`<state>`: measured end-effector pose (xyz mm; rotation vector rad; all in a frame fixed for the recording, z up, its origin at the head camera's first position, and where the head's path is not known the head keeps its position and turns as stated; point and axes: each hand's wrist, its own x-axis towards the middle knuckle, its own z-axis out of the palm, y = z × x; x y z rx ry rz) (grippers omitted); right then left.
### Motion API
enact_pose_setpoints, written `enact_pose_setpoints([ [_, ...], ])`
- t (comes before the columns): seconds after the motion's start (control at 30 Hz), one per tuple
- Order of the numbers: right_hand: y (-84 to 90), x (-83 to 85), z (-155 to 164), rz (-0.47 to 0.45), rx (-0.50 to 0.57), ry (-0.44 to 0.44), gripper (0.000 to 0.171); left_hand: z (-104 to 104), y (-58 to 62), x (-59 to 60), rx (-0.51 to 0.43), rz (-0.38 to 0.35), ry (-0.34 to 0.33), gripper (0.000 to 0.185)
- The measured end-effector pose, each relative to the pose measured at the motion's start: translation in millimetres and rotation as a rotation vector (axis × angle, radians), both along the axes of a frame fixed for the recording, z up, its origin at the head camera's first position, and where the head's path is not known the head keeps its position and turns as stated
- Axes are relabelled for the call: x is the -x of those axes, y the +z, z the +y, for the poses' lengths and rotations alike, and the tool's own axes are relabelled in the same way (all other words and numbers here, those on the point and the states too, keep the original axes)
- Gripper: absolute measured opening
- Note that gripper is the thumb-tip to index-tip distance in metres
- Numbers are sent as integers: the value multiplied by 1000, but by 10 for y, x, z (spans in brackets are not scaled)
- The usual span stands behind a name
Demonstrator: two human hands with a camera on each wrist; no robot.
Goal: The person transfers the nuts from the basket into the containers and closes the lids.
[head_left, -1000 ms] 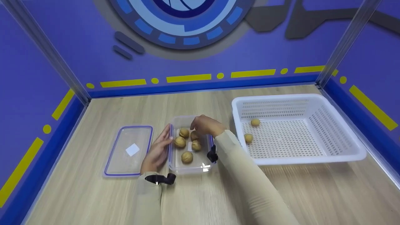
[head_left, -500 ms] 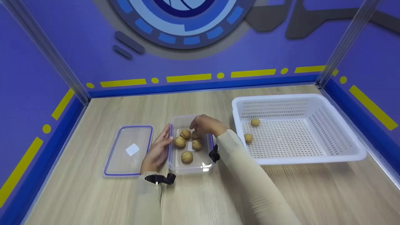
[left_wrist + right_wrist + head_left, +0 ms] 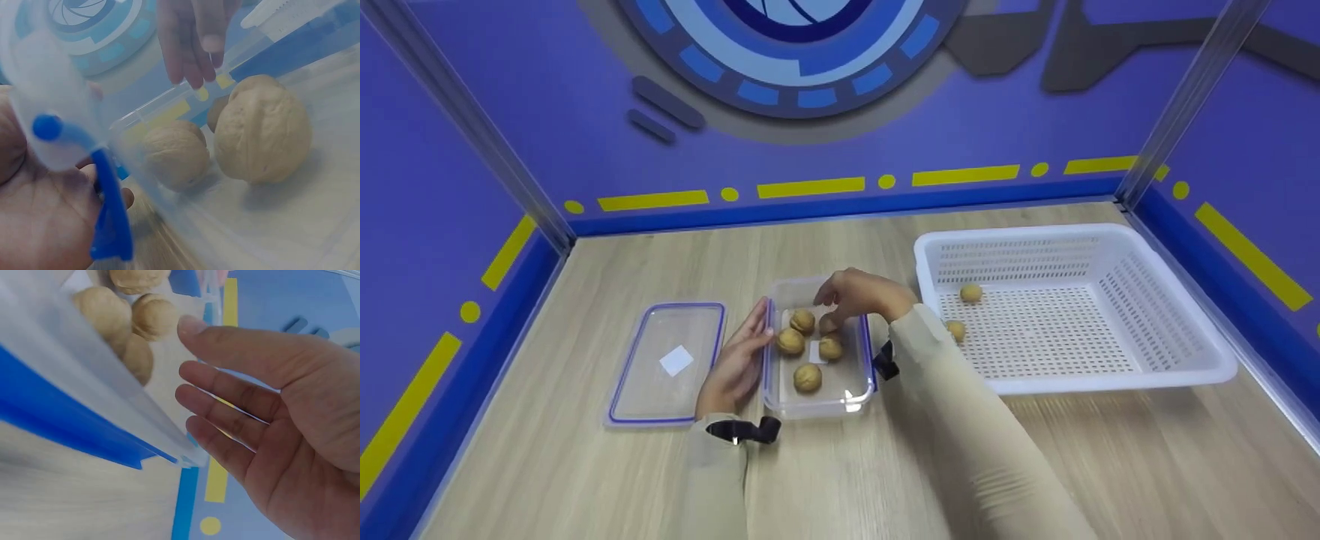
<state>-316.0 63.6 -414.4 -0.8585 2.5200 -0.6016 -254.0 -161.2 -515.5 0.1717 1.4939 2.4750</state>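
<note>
Several walnuts [image 3: 808,377] lie in a clear plastic box [image 3: 817,409] with blue side clips. Along the box's left side rests my left hand [image 3: 736,367], fingers straight, thumb at the rim; its palm [image 3: 45,219] shows beside a blue clip in the left wrist view. My right hand [image 3: 861,294] hovers over the box's far right part and partly hides a walnut there. In the right wrist view its fingers [image 3: 225,405] are loosely spread, holding nothing, with a walnut [image 3: 153,317] near the thumb tip.
A clear lid [image 3: 649,394] with a blue seal lies left of the box, a white square on it. To the right stands a white perforated basket [image 3: 1110,386] with two walnuts [image 3: 971,292] by its left wall. Printed wall panels [image 3: 810,157] enclose the wooden table.
My right hand has lifted slightly and shifted right, its fingers loosening away from the walnut at the far right of the box. The left hand has stayed in place.
</note>
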Motion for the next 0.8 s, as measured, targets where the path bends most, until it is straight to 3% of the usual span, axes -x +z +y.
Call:
enact_pose_setpoints([
  [0.33,186,17,200,90,48,50,42,-9,-17,12,41,17,-19,69],
  [0.57,252,52,428,104,92,48,42,-12,-16,10,46,20,-22,69],
  [0.8,316,73,678,73,98,-37,45,-14,-8,9,44,22,-17,69],
])
